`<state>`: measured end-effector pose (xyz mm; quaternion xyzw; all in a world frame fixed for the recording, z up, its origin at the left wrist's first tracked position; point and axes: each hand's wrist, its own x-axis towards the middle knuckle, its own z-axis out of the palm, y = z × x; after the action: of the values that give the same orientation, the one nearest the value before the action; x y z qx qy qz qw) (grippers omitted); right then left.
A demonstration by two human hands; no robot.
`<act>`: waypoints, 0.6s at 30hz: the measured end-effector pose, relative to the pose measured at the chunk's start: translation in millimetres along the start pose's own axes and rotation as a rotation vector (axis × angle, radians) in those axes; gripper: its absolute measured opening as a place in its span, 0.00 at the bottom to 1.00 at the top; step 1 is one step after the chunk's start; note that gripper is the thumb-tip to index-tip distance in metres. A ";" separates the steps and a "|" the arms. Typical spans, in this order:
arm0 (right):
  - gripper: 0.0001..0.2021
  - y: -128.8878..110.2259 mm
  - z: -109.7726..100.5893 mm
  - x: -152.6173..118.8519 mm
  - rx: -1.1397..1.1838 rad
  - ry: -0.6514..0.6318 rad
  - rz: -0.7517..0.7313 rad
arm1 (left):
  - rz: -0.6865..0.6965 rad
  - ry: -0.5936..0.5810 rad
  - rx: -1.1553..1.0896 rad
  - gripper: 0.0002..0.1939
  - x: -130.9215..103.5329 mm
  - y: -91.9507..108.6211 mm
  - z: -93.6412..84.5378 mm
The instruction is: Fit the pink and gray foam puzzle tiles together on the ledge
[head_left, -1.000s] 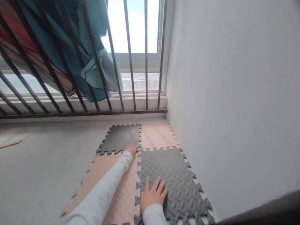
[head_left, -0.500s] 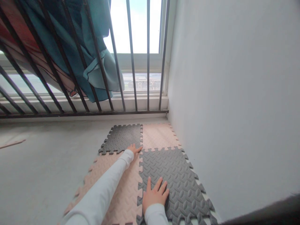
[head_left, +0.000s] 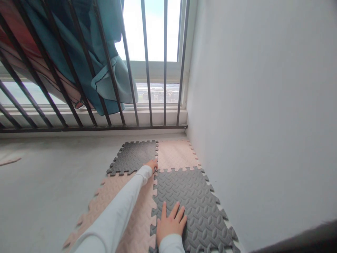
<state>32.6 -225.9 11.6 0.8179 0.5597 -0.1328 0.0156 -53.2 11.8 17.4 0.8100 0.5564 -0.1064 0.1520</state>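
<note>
Our left hand (head_left: 152,164) at four-tile corner, fingers apparently bent, hold unclear; right hand (head_left: 171,225) spread flat on near gray foam puzzle tile (head_left: 200,207), gripping nothing. Far pink foam puzzle tile (head_left: 179,154) just right of left hand, the nearer.

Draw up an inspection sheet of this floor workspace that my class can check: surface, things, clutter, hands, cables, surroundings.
Surface: grey floor, smooth-looking.
Things: far grey tile beside far pink tile; near pink tile beside near grey tile. All have toothed edges.
Clutter: thin strip on the floor, left; material unclear.
Hands: left hand at the corner where the tiles meet, grip unclear; right hand on the near grey tile, fingers spread.
Cables: nothing seen.
Surroundings: railing, cloth and window ahead; wall right.
</note>
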 end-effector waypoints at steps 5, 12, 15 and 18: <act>0.31 -0.3 2.3 5.5 0.001 -0.050 0.018 | -0.056 0.081 -0.057 0.16 3.7 13.2 -1.3; 0.28 9.2 -10.9 18.7 -0.020 0.015 -0.065 | -0.081 0.117 -0.085 0.23 1.8 11.5 3.1; 0.31 22.4 -22.3 50.7 -0.035 0.035 -0.073 | -0.070 0.127 -0.082 0.30 5.2 6.9 0.6; 0.33 41.3 -30.5 98.9 -0.073 0.035 -0.084 | -0.063 0.169 -0.065 0.30 12.2 5.4 -4.9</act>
<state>110.1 -145.8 12.7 0.7948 0.5981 -0.0985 0.0302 -43.8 22.3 18.5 0.7927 0.5957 -0.0243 0.1273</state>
